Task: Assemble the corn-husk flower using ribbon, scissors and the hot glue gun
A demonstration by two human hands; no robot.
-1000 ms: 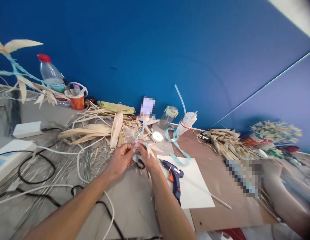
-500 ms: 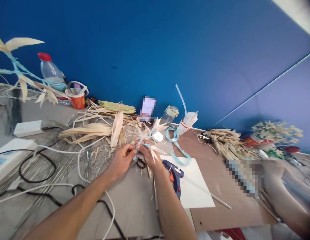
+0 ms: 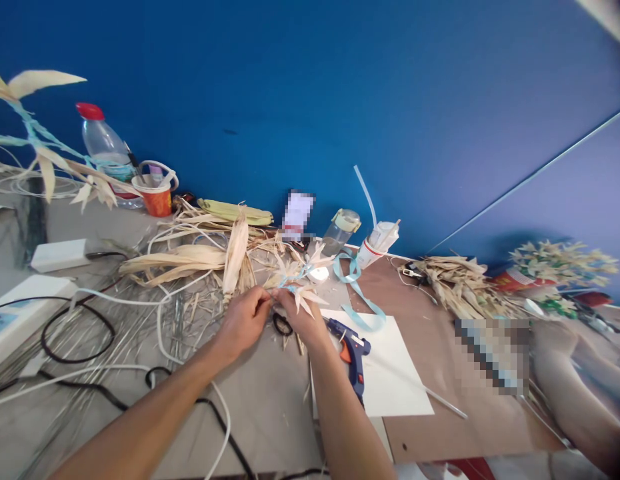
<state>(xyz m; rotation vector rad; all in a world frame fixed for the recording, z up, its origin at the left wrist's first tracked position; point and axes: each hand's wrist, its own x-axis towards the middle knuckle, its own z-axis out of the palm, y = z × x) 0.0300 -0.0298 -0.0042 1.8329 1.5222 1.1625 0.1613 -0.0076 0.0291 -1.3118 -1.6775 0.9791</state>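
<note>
My right hand [image 3: 301, 319] is closed on a corn-husk flower stem [image 3: 291, 276] wrapped in light blue. Pale pointed husk petals [image 3: 306, 297] stick out over its knuckles, and more rise beyond the fingers. Close beside it, my left hand [image 3: 246, 319] is pinched, thumb against fingers; whatever lies in the pinch is hidden. Just below the fingertips lies a pair of black-handled scissors or a black loop [image 3: 281, 325], partly covered. A blue glue gun [image 3: 354, 353] rests by my right forearm on white paper [image 3: 397, 373].
Dried husks [image 3: 177, 263] and a husk-wrapped cob [image 3: 235, 212] lie behind my hands. Blue ribbon [image 3: 363, 310] curls near a paper cup [image 3: 370, 253]. Cables [image 3: 160, 333] cross the left side. At right are husk flowers [image 3: 560, 263] and another person's arm [image 3: 565, 380].
My left hand has shifted slightly away from the stem, and the blue piece below its fingers no longer shows. The right hand stays nearly in place; the view has shifted a little.
</note>
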